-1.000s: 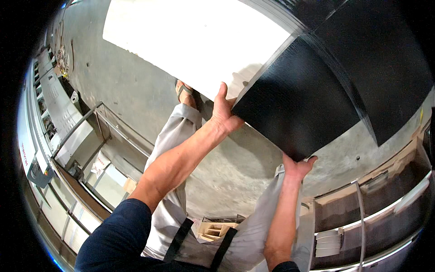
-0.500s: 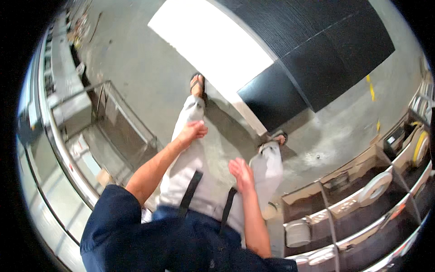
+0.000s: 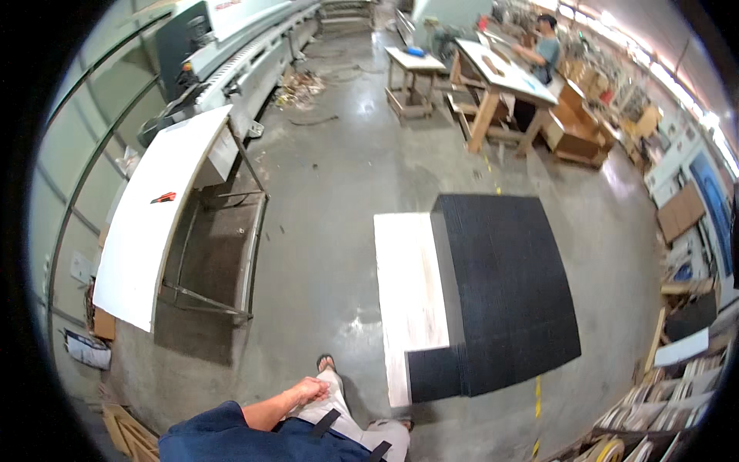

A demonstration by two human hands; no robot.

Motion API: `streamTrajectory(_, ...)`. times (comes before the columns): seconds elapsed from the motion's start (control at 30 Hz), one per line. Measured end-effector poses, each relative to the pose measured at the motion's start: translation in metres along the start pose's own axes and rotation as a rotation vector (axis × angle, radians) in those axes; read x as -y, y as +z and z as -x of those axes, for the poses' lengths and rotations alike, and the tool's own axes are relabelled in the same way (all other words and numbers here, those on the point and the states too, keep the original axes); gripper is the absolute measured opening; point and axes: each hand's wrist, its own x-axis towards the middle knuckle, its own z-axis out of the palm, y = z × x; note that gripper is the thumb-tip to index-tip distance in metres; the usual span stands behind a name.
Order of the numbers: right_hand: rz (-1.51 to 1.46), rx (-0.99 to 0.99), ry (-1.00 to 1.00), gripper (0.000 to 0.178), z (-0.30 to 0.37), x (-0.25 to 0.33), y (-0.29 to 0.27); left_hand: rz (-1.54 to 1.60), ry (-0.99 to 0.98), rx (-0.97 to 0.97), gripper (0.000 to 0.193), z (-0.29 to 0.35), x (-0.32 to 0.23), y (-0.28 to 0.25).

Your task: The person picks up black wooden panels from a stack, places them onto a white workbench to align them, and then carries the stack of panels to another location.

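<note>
My left hand hangs over my left thigh, its fingers curled in, and I see nothing held in it. My right hand is out of the picture. Ahead of my feet and a little to the right lies a low stack of flat panels, with dark black boards on the right. A long white panel forms its left side. Neither hand touches the stack.
On the left stands a white-topped table on a metal frame, with a red utility knife on it. A long machine runs behind. Far right, a person works at a wooden bench. Shelves of edging rolls stand near right.
My view has lifted and turned, so the whole panel stack, the left table and the far workshop now show. My right hand has left the picture. My left hand stays curled.
</note>
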Motion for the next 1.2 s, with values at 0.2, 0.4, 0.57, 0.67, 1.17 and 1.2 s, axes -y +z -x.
streamTrajectory(0.2,1.151,0.120,-0.312,0.043,0.033,-0.029,0.095,-0.126,0.114,0.145,0.026,-0.056,-0.042,-0.110)
streamTrajectory(0.4,1.064,0.311,-0.345,0.030,0.017,-0.041,0.248,0.181,0.262,-0.142,0.019,-0.002,-0.128,-0.188)
streamTrajectory(0.57,0.883,0.494,-0.326,0.025,0.044,-0.031,0.401,0.419,0.410,-0.159,0.022,0.007,-0.134,-0.225)
streamTrajectory(0.67,0.904,0.480,-0.289,0.021,0.033,-0.027,0.439,0.539,0.414,-0.125,0.024,-0.006,-0.121,-0.220)
streamTrajectory(1.17,1.715,0.352,-0.544,0.030,-0.084,-0.076,0.529,0.638,0.469,-0.204,0.020,-0.052,-0.245,-0.287)
streamTrajectory(1.2,1.544,0.334,-0.386,0.029,-0.079,-0.076,0.551,0.642,0.473,-0.204,0.020,-0.047,-0.277,-0.291)
